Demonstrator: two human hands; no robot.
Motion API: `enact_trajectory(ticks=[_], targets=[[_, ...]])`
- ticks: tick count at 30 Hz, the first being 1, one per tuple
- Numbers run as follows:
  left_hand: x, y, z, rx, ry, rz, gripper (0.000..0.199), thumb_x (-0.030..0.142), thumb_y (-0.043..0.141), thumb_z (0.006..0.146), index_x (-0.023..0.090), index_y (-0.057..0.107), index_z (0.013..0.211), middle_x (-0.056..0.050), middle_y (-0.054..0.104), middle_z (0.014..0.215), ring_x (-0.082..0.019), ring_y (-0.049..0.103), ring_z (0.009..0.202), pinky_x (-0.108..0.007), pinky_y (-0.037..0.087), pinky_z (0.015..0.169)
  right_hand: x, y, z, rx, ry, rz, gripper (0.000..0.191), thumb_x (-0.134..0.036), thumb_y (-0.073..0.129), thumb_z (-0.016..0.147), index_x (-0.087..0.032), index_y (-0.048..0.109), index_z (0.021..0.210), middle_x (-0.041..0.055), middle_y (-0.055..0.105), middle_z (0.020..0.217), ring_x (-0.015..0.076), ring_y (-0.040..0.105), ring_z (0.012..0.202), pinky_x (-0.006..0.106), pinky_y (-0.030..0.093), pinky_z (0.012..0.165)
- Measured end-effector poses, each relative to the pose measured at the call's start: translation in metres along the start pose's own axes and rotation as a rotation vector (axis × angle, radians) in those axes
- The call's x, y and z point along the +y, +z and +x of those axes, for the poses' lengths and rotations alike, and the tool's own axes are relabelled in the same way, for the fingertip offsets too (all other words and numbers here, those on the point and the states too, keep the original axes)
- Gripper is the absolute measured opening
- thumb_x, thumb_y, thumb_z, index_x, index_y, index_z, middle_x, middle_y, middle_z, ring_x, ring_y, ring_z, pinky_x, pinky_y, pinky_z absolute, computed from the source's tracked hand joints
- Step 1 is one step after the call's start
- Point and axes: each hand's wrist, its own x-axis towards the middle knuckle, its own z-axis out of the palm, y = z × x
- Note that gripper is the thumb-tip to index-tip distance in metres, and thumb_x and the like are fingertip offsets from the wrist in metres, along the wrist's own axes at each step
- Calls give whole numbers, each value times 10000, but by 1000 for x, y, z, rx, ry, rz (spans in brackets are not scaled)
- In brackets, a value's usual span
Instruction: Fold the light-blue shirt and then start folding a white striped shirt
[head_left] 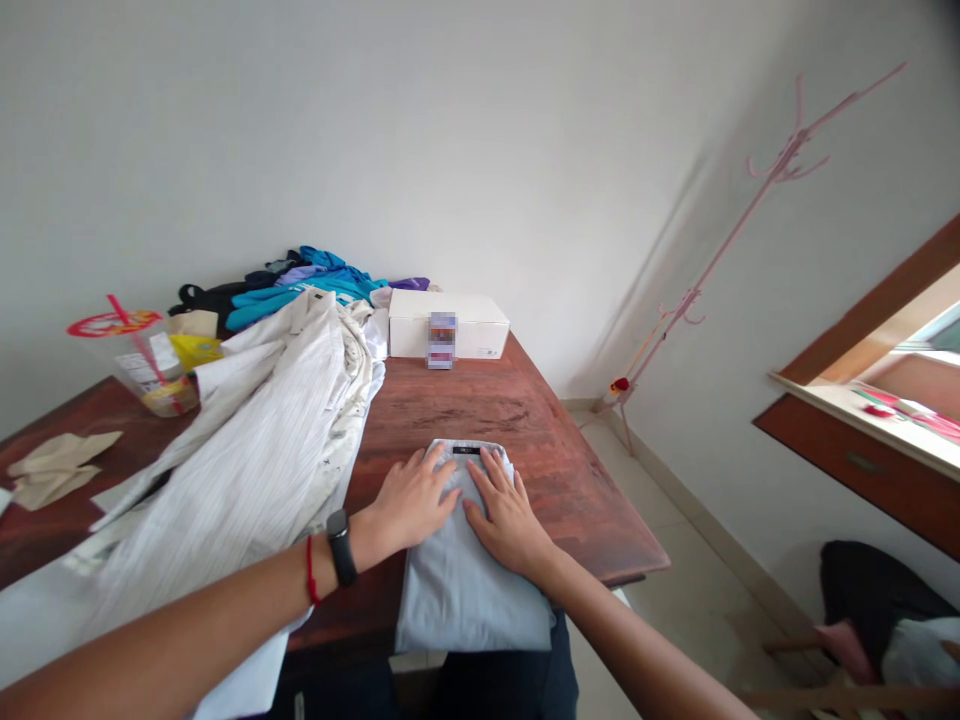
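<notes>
A folded light grey-blue shirt (472, 590) lies at the front of the wooden table (450, 400), its lower end reaching over the edge. Its dark neck label (466, 451) faces up at the far end. My left hand (414, 497) rests on the shirt's upper left side with fingers spread. On the upper right side, my right hand (510, 515) presses flat, fingers also apart. Neither hand grips the cloth. Left of them, a white striped shirt (255, 480) is spread lengthwise over other pale garments.
Behind stand a white box (480, 325), a small blurred-out packet (441, 342) and a heap of blue and dark clothes (300, 290). A plastic cup (157, 370) with a red straw and crumpled napkins (60, 468) sit left. A pink coat rack (712, 265) leans into view right.
</notes>
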Motion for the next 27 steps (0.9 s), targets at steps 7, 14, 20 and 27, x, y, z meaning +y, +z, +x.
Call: enact_trajectory(ticks=[7,14,20,27], targets=[[-41,-11,25,28,-77,-443,628,430,748,819,170,549,1355,-166,633,1341,-321,623,1242,-415,496,1047,48,-7,18,278,108,256,607,-373,571,912,-163,513,1479,183,431,1563,308,463,1436,460,427,1150],[-54,-12,47,-122,-102,-599,700,437,825,704,178,570,1302,-75,716,1076,-282,687,978,-329,504,826,75,-17,47,151,179,457,654,-384,707,812,-142,587,1408,74,728,976,217,687,824,341,557,773],[-61,-6,62,-11,-12,-669,441,284,739,782,202,623,1199,-13,704,942,-215,663,868,-286,485,764,78,-25,70,86,65,395,362,-263,654,821,-158,745,1155,20,726,836,183,632,767,286,498,723],[-86,-20,122,194,-150,-406,465,245,653,892,115,550,1327,-179,650,1322,-315,605,1264,-422,457,1078,51,-48,153,205,156,72,347,-252,567,919,-153,695,1226,122,728,1108,267,666,999,359,500,887]])
